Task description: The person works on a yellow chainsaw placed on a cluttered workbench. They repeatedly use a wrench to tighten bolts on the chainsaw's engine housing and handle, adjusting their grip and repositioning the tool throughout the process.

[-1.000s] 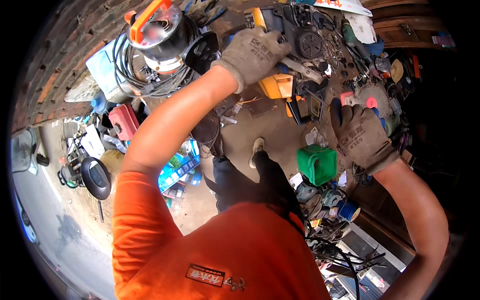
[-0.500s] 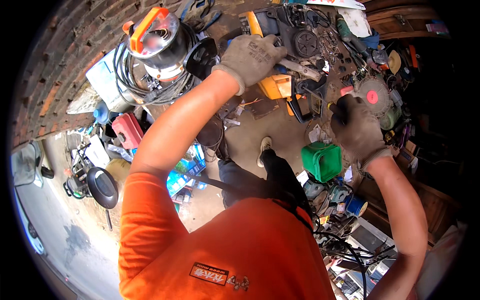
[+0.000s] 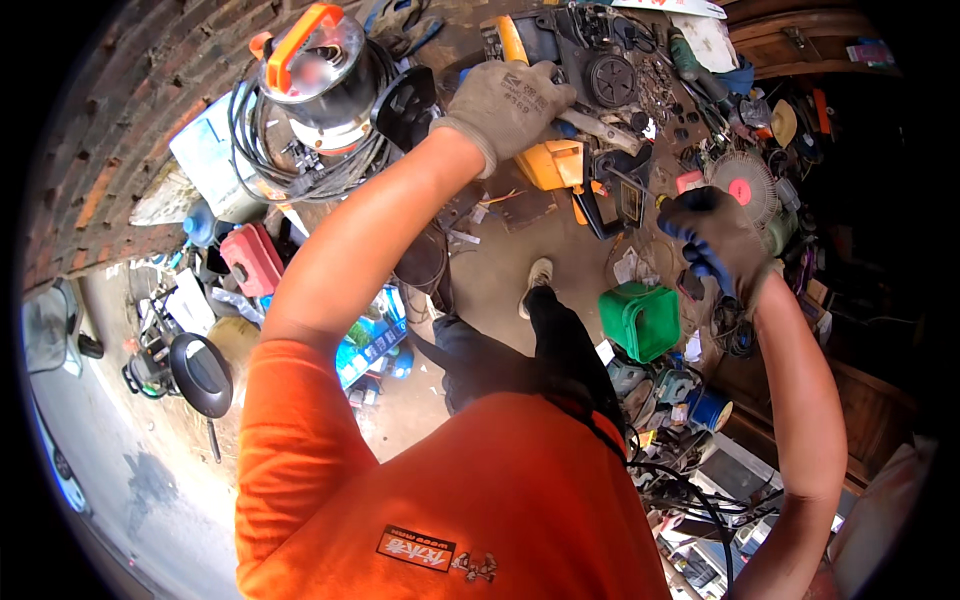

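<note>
On the workbench lies a yellow-and-black power tool point(image 3: 553, 165) with a black loop handle point(image 3: 601, 215). My left hand point(image 3: 508, 108), in a grey work glove, is closed over its upper part; the fingers' undersides are hidden. My right hand point(image 3: 722, 240), gloved in grey with dark blue fingers, is closed round the handle end of a screwdriver point(image 3: 637, 187). The screwdriver's thin shaft points left to the tool's black side, where I cannot make out its tip. A grey bar-like part point(image 3: 605, 131) sticks out beside my left hand.
A metal canister machine with an orange handle point(image 3: 300, 50) and coiled black cable point(image 3: 245, 150) stand at the left. A black motor housing point(image 3: 610, 80) lies beyond the tool. A small fan point(image 3: 742, 188) is at right, and a green bucket point(image 3: 640, 322) stands below the bench edge.
My right hand has turned at the wrist, so the blue finger side now shows, while the screwdriver stays pointed at the tool. My left hand has barely moved.
</note>
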Motion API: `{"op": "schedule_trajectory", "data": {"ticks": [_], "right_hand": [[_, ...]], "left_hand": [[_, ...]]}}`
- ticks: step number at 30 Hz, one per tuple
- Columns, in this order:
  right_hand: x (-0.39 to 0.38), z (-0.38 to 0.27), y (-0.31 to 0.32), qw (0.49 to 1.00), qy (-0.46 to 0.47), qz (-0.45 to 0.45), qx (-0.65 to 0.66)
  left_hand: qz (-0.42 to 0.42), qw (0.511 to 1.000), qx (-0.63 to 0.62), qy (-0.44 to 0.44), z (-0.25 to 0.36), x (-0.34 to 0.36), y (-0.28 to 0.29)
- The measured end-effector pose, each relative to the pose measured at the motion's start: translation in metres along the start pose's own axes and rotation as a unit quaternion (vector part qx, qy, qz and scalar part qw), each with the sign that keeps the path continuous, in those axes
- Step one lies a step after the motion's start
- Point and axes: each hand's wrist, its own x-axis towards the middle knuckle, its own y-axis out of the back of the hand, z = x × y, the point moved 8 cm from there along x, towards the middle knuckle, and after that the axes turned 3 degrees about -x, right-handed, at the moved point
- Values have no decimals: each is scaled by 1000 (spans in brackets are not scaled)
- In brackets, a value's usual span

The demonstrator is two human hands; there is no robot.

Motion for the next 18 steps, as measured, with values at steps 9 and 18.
{"op": "schedule_trajectory", "data": {"ticks": [9,18], "right_hand": [[-51,-67,-44,649,383,113,-647],[-18,-19,-13,998,-60,-13,26]], "left_hand": [[-7,1000,-23,2,-3,-5,1],[8,1000,-2,1,-2,-6,3]]}}
